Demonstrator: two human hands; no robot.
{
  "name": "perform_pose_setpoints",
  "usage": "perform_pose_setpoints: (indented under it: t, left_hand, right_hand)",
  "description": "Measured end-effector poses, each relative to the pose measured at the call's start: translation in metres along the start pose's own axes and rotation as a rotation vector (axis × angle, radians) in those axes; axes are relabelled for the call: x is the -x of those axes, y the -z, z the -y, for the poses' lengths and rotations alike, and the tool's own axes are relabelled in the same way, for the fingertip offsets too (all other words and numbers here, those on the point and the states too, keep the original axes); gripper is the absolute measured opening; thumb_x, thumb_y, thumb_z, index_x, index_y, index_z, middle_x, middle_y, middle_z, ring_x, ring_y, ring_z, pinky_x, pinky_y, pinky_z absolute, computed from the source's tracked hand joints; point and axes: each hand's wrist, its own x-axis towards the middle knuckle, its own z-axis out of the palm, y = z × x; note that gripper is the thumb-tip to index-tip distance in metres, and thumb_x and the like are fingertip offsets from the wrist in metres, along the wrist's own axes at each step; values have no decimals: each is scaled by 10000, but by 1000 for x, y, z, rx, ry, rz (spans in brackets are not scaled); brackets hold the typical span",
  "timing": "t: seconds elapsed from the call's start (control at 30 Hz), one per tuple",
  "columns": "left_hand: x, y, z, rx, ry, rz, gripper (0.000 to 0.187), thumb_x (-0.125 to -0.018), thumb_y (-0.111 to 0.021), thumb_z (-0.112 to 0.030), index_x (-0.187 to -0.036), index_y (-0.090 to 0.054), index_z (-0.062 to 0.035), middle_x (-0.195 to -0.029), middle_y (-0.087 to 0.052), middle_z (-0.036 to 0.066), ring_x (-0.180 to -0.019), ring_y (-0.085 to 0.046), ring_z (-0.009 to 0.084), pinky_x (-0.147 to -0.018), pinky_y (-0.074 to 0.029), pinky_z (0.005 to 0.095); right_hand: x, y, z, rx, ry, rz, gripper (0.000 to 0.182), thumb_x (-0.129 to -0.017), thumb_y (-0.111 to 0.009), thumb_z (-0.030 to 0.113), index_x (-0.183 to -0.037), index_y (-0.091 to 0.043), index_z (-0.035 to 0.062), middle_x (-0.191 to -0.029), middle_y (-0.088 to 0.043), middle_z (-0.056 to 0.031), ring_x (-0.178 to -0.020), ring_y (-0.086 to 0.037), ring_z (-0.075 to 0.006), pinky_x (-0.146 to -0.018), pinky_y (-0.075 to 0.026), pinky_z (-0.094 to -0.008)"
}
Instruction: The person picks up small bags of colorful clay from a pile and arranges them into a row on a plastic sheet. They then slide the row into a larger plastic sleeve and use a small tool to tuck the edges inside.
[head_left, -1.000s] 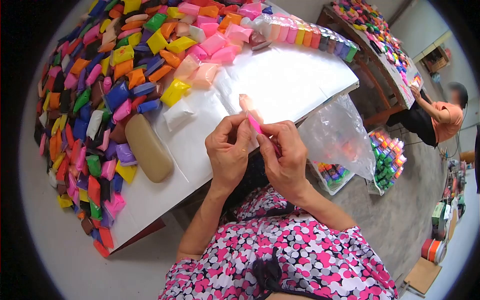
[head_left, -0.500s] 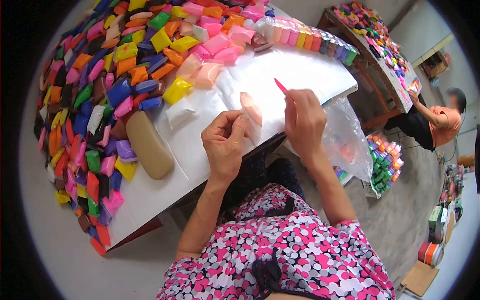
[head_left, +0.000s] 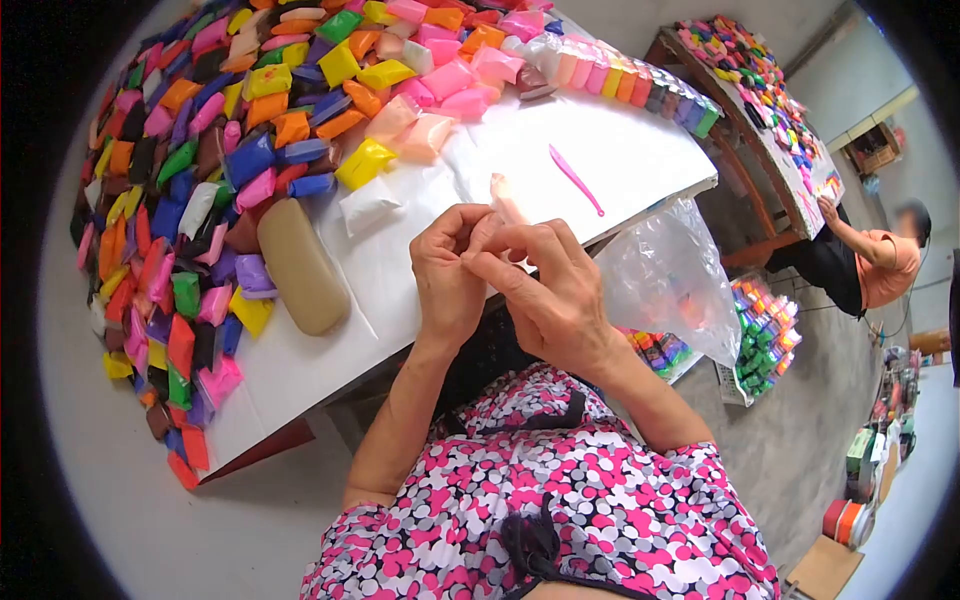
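Observation:
My left hand [head_left: 448,275] is closed on a pale peach packet [head_left: 507,199], whose upper end sticks up past my fingers. My right hand [head_left: 555,290] meets it there, thumb and forefinger pinched at the packet's lower part, which the fingers mostly hide. A pink plastic tool [head_left: 577,181] lies on the white table [head_left: 620,150] beyond my right hand. To the left of my hands are a white packet [head_left: 369,206] and a tan oval case [head_left: 303,267].
Many coloured packets [head_left: 265,110] are heaped at the left. A clear-wrapped row of colours [head_left: 630,80] lies at the back edge. Right of the table are a clear plastic bag [head_left: 670,270] and a crate of packets [head_left: 765,335]. A person [head_left: 880,262] works at another table.
My right hand has let go of the pink tool, which now lies on the table, and has moved left to join my left hand at the peach packet.

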Motion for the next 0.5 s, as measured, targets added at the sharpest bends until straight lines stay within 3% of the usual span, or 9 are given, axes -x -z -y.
perform_pose_setpoints:
  t: [0.2, 0.33, 0.5]
  left_hand:
    - [-2, 1, 5, -152, -15, -38, 106, -937, -644, -96, -938, -663, 9, -748, -618, -16, -639, -541, 33, -589, -442, 170]
    - [-2, -1, 6, -138, -43, -30, 102, -943, -640, -96, -932, -666, 2, -729, -610, -23, -621, -523, 31, -568, -424, 175]
    - [-2, 0, 9, -77, -17, 6, 86, -916, -648, -64, -949, -659, 15, -776, -627, -16, -684, -564, 37, -620, -463, 179]
  right_hand:
    - [3, 27, -9, -109, -52, -51, 188, -679, -595, -72, -837, -575, 28, -816, -602, -109, -671, -604, -276, -569, -484, -357]
    - [10, 40, 0, -182, -188, 149, 245, -676, -646, -64, -903, -615, 21, -831, -605, -104, -680, -609, -255, -570, -489, -345]
    - [-4, 24, 7, -49, -29, 86, 324, -666, -670, -45, -977, -635, 39, -892, -589, -83, -738, -619, -252, -622, -521, -334]
